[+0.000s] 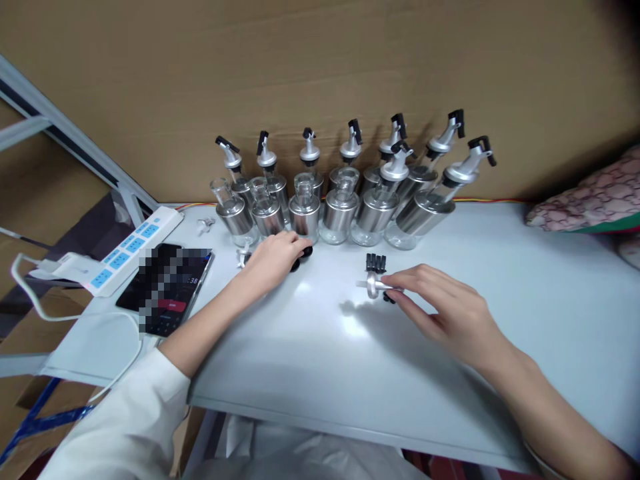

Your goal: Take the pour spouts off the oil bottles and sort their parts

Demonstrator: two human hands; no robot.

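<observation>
By the right fingers (411,276) a silver spout (371,285) is pinched above the tabletop (310,353), black pieces (307,252) are partly hidden by the left fingers (291,241), whose grip is unclear, and steel-sleeved bottles (304,217), contents indiscernible, are lined up behind.

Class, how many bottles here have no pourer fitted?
4, all in the front row, from the left: first bottle, second bottle, third bottle, fourth bottle. None seems hidden.

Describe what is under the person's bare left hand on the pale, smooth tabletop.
Small, round black pieces peek out from under the bare left hand. The hand covers the pale tabletop beneath it, so whether more pieces lie there cannot be told.
</observation>
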